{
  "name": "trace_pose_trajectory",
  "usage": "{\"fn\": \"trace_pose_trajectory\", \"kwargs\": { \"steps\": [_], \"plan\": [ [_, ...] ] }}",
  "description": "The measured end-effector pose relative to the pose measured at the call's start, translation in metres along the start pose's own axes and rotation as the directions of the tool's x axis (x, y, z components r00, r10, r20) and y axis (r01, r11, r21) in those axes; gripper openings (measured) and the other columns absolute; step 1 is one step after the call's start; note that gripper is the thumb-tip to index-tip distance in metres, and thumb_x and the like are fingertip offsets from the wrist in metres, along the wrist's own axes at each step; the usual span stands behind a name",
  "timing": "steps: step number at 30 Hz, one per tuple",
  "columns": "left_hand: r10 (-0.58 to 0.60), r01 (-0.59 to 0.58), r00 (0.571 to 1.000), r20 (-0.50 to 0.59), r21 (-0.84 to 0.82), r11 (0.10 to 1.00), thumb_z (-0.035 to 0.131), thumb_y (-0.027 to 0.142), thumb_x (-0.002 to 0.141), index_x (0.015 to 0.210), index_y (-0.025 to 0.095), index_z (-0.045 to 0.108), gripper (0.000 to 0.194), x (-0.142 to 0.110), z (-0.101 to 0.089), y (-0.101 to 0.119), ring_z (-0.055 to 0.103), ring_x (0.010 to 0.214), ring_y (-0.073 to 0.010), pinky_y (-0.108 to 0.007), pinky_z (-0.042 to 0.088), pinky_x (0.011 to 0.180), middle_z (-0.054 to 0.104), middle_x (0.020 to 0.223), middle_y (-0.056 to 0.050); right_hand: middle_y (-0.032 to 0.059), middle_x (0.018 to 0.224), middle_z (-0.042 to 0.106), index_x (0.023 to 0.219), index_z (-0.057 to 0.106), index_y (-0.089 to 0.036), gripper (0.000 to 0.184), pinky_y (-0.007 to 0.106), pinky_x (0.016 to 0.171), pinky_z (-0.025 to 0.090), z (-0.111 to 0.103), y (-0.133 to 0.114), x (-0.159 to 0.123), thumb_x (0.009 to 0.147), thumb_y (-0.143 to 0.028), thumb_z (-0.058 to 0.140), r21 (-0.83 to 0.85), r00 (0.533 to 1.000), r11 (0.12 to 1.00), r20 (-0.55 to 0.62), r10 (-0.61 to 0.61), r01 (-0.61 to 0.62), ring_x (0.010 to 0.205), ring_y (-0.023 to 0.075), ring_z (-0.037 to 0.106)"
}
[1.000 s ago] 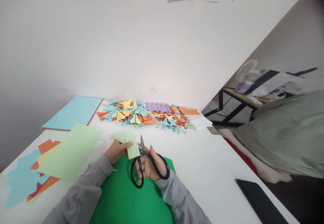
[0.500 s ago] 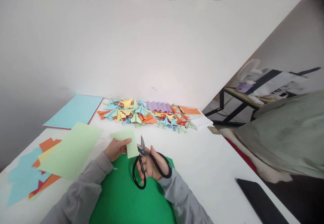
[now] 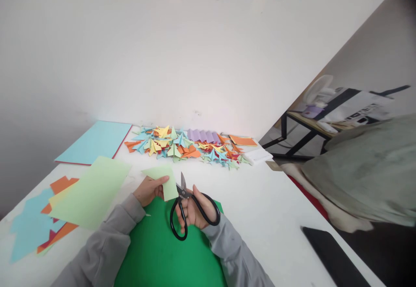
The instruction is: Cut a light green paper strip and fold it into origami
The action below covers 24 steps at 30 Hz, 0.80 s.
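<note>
My left hand (image 3: 150, 189) pinches a small light green sheet of paper (image 3: 170, 185) between thumb and fingers. In my right hand (image 3: 199, 211) is a pair of scissors (image 3: 183, 191) with large black loop handles, its blades spread apart. The lower blade meets the paper's right edge; whether it lies behind or against the sheet I cannot tell. Below both hands is a green surface (image 3: 172, 256). Left of my left arm, a larger light green sheet (image 3: 94, 191) overlaps a pile of coloured paper scraps (image 3: 32, 222).
Folded paper planes (image 3: 173, 144) lie heaped by the wall, near a pleated purple paper (image 3: 203, 136). A blue sheet stack (image 3: 95, 142) is at the back left. On the right are an orange paper stack (image 3: 243, 140), a white object (image 3: 258, 156) and a black flat object (image 3: 334, 256).
At first a slit or fold line showed in the small green paper; now my left thumb covers that part. The scissors have shifted slightly right, blades still apart.
</note>
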<state>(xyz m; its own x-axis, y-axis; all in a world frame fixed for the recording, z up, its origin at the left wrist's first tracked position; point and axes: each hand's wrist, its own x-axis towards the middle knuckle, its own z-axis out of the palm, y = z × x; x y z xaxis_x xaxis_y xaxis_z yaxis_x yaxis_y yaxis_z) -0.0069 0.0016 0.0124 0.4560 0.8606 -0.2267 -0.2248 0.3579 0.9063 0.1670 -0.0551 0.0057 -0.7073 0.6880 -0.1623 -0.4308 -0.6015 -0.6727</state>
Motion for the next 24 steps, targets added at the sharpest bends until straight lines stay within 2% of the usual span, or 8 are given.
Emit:
{"fn": "trace_pose_trajectory", "kwargs": {
  "steps": [7,10,14,18,24],
  "plan": [
    [0.004,-0.005,1.0,0.007,0.021,1.0,0.063,0.034,0.066,0.08,0.008,0.062,0.03,0.001,0.0,-0.005,0.056,0.046,-0.0158,-0.028,0.047,0.043,0.064,0.06,-0.009,0.0051,0.051,0.058,0.09,0.052,-0.012,0.068,0.033,0.05,0.045,-0.009,0.006,0.004,0.076,-0.067,0.015,-0.123,1.0,0.992,-0.025,0.003,-0.006,0.048,0.0181,0.057],
    [0.017,-0.017,0.999,0.038,0.001,1.0,0.062,0.033,0.068,0.08,0.009,0.062,0.027,0.0,0.002,-0.006,0.057,0.047,-0.0159,-0.028,0.047,0.042,0.065,0.062,-0.009,0.0055,0.053,0.059,0.091,0.052,-0.012,0.069,0.031,0.048,0.043,-0.009,0.006,0.004,0.076,-0.067,0.014,-0.134,1.0,0.991,-0.017,0.003,-0.005,0.047,0.0185,0.058],
    [0.033,-0.032,0.999,0.034,-0.031,0.999,0.062,0.033,0.067,0.081,0.009,0.062,0.027,0.0,0.003,-0.007,0.056,0.047,-0.0157,-0.028,0.046,0.042,0.065,0.064,-0.009,0.0063,0.061,0.061,0.1,0.048,-0.014,0.066,0.029,0.044,0.042,-0.005,0.005,0.004,0.077,-0.066,0.015,-0.114,0.999,0.993,-0.033,-0.033,0.029,0.043,0.0166,0.056],
    [0.047,-0.047,0.999,-0.009,-0.027,0.999,0.063,0.032,0.067,0.087,0.01,0.06,0.031,0.002,0.003,-0.008,0.057,0.049,-0.0154,-0.027,0.046,0.044,0.065,0.066,-0.009,0.0055,0.072,0.062,0.11,0.038,-0.021,0.058,0.027,0.042,0.042,0.0,0.004,0.005,0.079,-0.063,0.013,-0.049,0.994,0.995,-0.071,-0.087,0.083,0.044,0.0148,0.056],
    [0.072,-0.074,0.995,-0.067,-0.024,0.997,0.063,0.032,0.066,0.091,0.011,0.057,0.033,0.003,0.002,-0.008,0.059,0.051,-0.0183,-0.027,0.045,0.043,0.065,0.064,-0.005,0.0038,0.07,0.061,0.102,0.036,-0.022,0.053,0.027,0.042,0.043,0.0,0.002,0.006,0.078,-0.064,0.013,0.006,0.991,0.995,-0.087,-0.099,0.1,0.045,0.0154,0.057]
  ]
}}
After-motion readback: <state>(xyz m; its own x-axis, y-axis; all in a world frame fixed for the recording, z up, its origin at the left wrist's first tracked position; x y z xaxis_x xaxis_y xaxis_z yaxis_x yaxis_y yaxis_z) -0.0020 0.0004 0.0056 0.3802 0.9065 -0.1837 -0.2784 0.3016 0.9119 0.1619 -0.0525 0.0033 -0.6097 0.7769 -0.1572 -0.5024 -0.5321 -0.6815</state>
